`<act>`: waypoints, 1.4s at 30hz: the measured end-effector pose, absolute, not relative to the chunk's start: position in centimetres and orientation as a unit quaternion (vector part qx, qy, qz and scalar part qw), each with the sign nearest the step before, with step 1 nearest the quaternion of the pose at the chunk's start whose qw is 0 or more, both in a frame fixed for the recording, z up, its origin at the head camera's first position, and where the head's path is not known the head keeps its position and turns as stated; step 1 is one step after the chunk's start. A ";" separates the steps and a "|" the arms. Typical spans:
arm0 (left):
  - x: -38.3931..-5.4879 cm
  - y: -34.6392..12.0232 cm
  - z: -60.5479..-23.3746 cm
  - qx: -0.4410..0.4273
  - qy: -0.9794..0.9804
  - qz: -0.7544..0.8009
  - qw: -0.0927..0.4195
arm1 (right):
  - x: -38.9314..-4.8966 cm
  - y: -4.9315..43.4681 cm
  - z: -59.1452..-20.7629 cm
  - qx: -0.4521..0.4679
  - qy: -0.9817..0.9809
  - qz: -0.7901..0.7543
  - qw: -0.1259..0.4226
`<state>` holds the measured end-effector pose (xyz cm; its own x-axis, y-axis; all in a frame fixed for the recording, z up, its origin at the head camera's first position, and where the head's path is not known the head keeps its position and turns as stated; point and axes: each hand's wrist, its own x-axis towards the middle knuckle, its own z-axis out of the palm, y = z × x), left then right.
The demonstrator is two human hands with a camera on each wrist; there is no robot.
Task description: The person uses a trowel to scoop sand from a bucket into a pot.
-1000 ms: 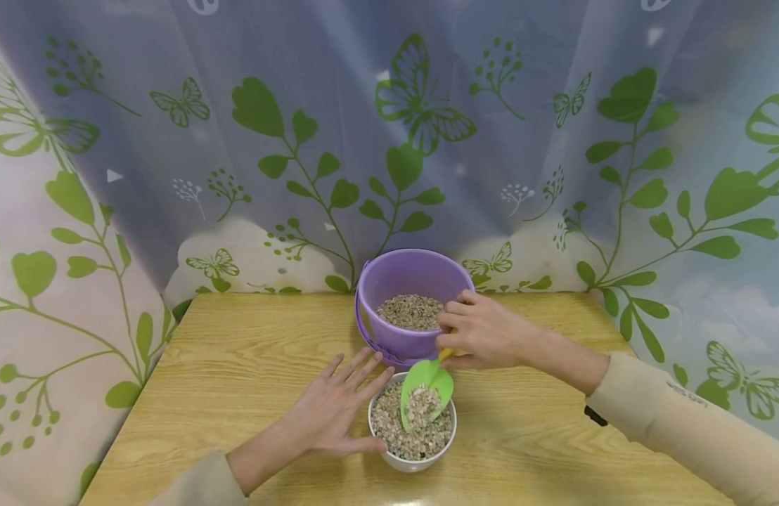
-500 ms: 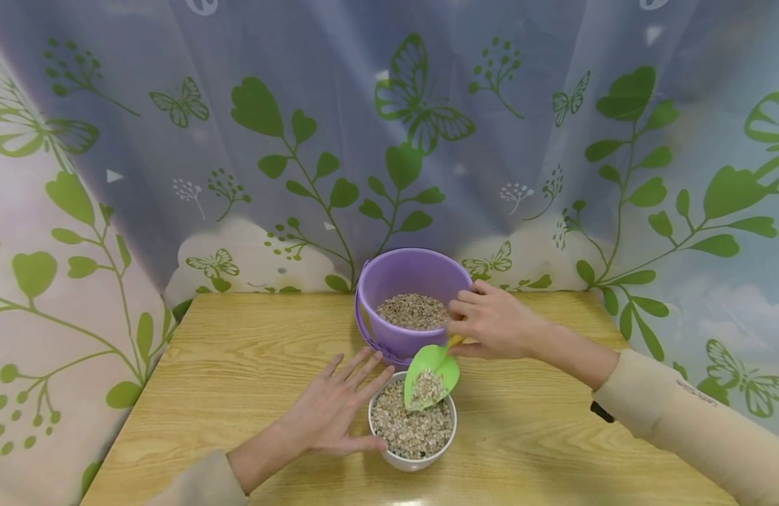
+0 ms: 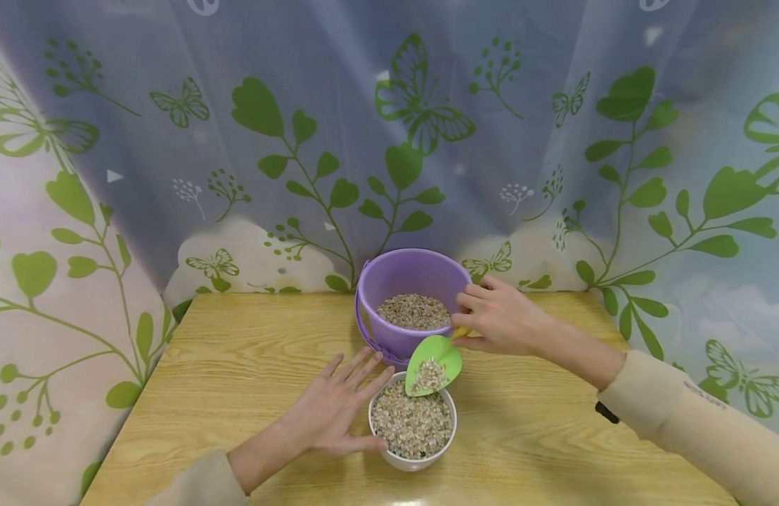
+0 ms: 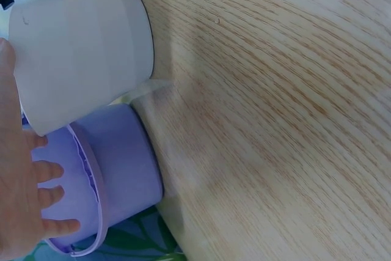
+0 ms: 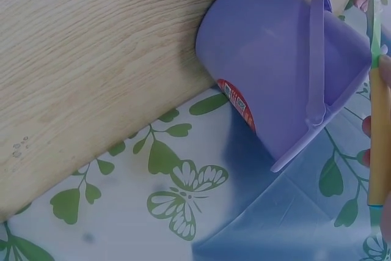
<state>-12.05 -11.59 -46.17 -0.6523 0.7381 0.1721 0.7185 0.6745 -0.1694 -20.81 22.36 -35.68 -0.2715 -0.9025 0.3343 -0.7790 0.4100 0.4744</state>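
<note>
My right hand (image 3: 506,316) grips the yellow handle (image 5: 379,139) of a small toy shovel (image 3: 451,360). Its green blade carries a heap of pale grain flakes and hangs over the far rim of a white bowl (image 3: 410,464). The bowl is filled nearly to the brim with the same flakes. Beside it, my left hand (image 3: 339,407) spreads its fingers straight, thumb at the near-left rim. Just behind the bowl stands a purple bucket (image 3: 394,340), with more flakes (image 3: 413,311) lying low inside. In the left wrist view the fingers overlap the bucket.
Everything stands on a wood-grain table (image 3: 250,351). A curtain (image 3: 288,154) printed with leaves and butterflies rises behind the table's back edge, close to the bucket. The bucket's handle (image 5: 317,59) hangs down along its side.
My right hand has drawn the shovel back and slightly right, from above the bowl's middle to its far rim. The heap on the blade looks smaller. My left hand stays in place.
</note>
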 end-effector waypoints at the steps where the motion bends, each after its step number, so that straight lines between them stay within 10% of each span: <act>1: -12.0 -11.6 -46.2 -0.401 -0.908 0.043 0.113 | -20.7 22.4 -35.7 0.530 -0.791 -0.109 0.286; 42: -12.1 -11.6 -46.3 -0.406 -0.904 0.043 0.128 | -19.0 23.1 -36.3 0.498 -0.780 -0.142 0.352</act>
<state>-12.06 -11.62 -46.29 -0.6381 0.7446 0.1961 0.7228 0.6670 -0.1809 -19.03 23.08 -36.35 -0.2570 -0.8768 0.4065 -0.6764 0.4636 0.5723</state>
